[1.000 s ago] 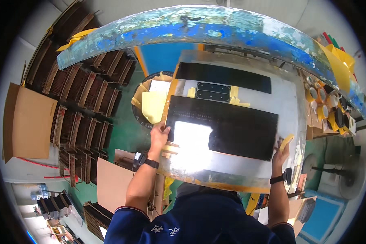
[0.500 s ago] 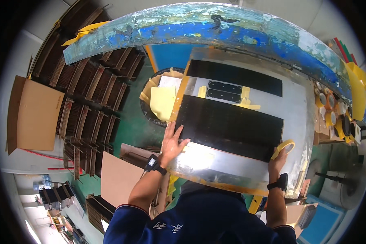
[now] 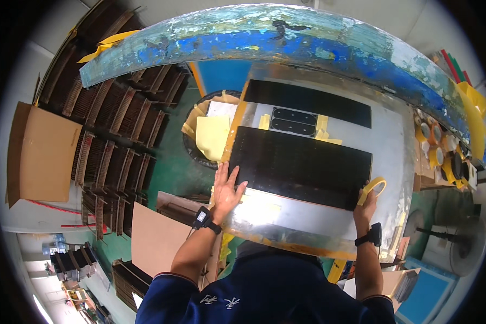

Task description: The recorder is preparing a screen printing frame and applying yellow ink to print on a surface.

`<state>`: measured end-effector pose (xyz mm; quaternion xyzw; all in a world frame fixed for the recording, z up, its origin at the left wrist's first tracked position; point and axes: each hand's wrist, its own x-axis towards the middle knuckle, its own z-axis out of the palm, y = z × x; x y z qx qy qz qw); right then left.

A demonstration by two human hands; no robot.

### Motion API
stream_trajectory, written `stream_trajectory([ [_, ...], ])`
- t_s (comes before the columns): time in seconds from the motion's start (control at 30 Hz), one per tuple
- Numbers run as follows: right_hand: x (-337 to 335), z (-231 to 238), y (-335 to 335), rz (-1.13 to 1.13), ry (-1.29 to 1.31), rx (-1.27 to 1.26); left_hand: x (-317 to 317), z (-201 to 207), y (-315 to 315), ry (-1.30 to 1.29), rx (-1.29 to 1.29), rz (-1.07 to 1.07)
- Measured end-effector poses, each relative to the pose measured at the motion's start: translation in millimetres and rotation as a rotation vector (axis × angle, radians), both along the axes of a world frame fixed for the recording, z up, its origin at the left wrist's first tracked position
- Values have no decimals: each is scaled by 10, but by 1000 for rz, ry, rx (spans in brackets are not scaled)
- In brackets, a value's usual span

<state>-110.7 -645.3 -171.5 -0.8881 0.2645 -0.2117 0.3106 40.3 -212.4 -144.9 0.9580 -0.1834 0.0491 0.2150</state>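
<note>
My left hand (image 3: 228,190) lies flat with its fingers spread at the left edge of a metal-topped table (image 3: 308,224). Its fingertips are by the lower left corner of a large black panel (image 3: 299,167). A roll of yellow tape (image 3: 369,188) is in my right hand (image 3: 366,209), by the panel's lower right corner. Farther up the table lies a second, narrower black sheet (image 3: 308,102). Between the two sits a small black plate (image 3: 293,121) with rounded outlines, with yellow tape strips (image 3: 329,141) beside it.
A paint-worn blue beam (image 3: 286,40) arches across the far side. Several tape rolls (image 3: 436,156) stand on a shelf at the right. Left of the table are a lined bin (image 3: 191,127) holding yellow paper, a leaning cardboard sheet (image 3: 156,243) and brown racks (image 3: 113,116). A fan (image 3: 467,245) is at lower right.
The whole view has shifted slightly. Both hands keep nearly the same places at the black panel, and the tape roll is still held in the right hand.
</note>
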Motion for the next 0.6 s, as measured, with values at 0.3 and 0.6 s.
stream_trajectory([
  [0.3,-9,44,42,32,-34,-10,-25,6,-18,-11,23,9],
  [0.6,-102,-101,-56,-16,-106,112,5,31,-129,-15,29,-12],
])
